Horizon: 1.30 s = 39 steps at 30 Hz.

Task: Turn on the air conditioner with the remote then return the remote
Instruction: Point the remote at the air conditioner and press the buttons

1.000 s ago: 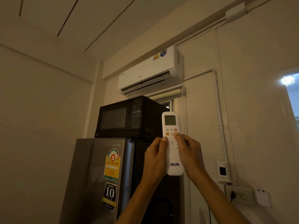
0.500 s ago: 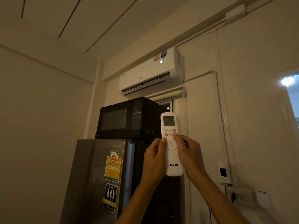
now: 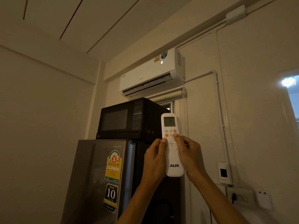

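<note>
I hold a white AUX remote upright in both hands, its screen facing me and its top aimed up at the white wall air conditioner. My left hand grips its left side, thumb near the round keypad. My right hand grips the right side, thumb tip on a button just under the coloured row. A small lit digit glows on the air conditioner's front, and its louver along the bottom stands slightly ajar.
A black microwave sits on a silver fridge directly below the unit. A white wall holder and a socket with a plug are on the right wall. A bright window is at far right.
A lit digit has appeared on the air conditioner's front, and its louver has begun to open. The remote and both hands have stayed nearly still.
</note>
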Tool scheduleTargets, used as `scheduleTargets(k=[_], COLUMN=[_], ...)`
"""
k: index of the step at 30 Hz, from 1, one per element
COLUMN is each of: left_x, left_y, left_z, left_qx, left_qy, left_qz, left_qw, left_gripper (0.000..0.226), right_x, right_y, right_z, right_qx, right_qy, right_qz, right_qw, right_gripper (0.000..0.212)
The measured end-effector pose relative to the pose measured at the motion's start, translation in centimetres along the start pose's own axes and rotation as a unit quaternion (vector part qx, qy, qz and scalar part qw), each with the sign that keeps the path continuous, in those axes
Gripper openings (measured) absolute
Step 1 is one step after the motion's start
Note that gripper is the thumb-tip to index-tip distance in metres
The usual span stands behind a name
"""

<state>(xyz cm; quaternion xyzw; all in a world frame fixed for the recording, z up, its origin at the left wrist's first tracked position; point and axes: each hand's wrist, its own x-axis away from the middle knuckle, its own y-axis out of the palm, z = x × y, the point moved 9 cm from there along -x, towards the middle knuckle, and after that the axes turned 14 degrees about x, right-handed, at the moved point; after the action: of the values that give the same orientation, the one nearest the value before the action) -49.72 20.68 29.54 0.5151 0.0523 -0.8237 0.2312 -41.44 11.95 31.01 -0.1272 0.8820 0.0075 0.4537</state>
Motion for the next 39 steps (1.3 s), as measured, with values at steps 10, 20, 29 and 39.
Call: scheduleTargets(k=[10, 20, 29, 39], left_x=[-0.04, -0.13, -0.16, -0.19], left_y=[-0.02, -0.09, -0.17, -0.18], left_z=[0.11, -0.07, -0.42, -0.45], left_qx=[0.005, 0.005, -0.001, 0.004], left_qy=[0.003, 0.002, -0.002, 0.0], left_qz=[-0.003, -0.002, -0.004, -0.009], left_qw=[1.0, 1.0, 1.0, 1.0], left_gripper=[0.016, 0.016, 0.016, 0.016], right_x=[-0.04, -0.11, -0.19, -0.28], right_y=[0.11, 0.1, 0.25, 0.36], right_z=[0.18, 0.23, 0.56, 0.55], right_qx=[0.007, 0.003, -0.001, -0.001], right_qy=[0.006, 0.009, 0.007, 0.007], right_qz=[-0.003, -0.001, -0.001, -0.002], right_qw=[1.0, 1.0, 1.0, 1.0], right_gripper=[0.025, 0.024, 0.022, 0.019])
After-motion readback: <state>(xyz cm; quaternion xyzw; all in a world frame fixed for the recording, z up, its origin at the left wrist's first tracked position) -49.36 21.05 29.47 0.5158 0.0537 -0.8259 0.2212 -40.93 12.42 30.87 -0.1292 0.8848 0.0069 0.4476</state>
